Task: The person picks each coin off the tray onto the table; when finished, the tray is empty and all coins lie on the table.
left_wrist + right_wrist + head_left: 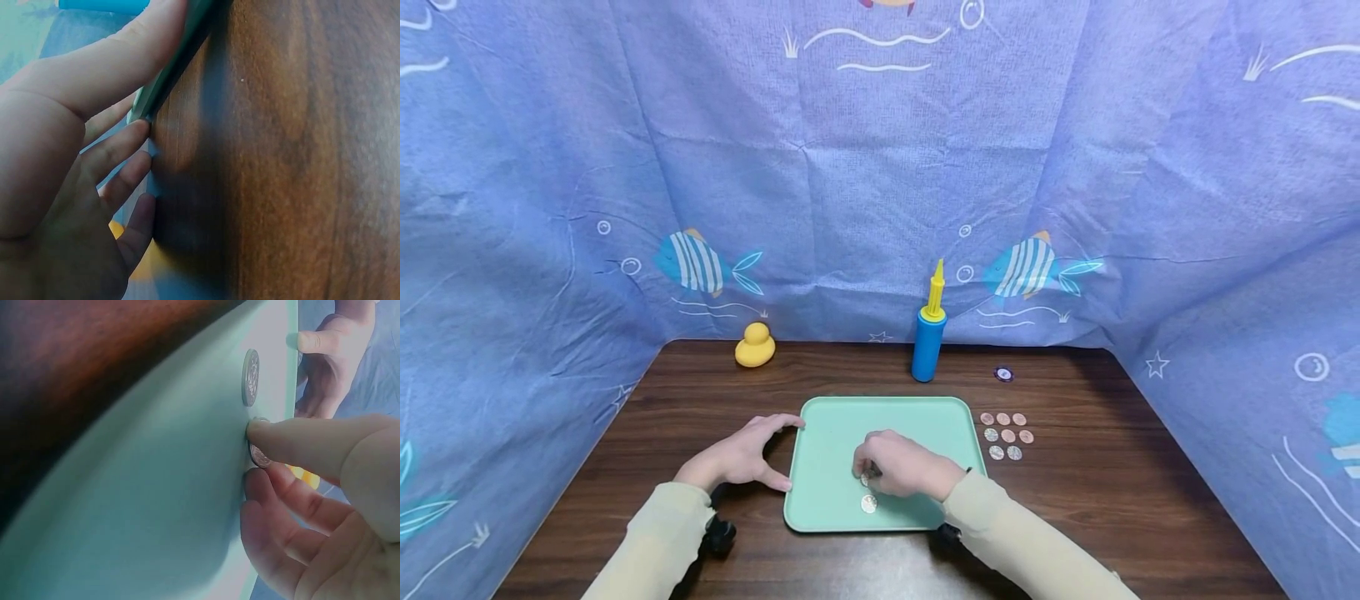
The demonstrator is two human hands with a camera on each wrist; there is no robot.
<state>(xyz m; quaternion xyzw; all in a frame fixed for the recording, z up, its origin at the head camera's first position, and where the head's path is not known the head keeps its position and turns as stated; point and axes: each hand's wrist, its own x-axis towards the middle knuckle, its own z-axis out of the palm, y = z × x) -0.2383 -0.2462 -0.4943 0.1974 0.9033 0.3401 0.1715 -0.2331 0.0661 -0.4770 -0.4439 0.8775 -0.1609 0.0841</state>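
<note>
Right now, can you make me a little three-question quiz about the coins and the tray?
1. True or false: the left hand touches the green tray at its edge.
2. How many coins lie on the table beside the tray? A) three B) five C) eight
3. Fill in: behind the tray, left of the blue pump, stands a yellow ____.

Key
1. True.
2. C.
3. Duck.

Bonus fact: the right hand presses a coin on the tray; another coin lies nearby.
</note>
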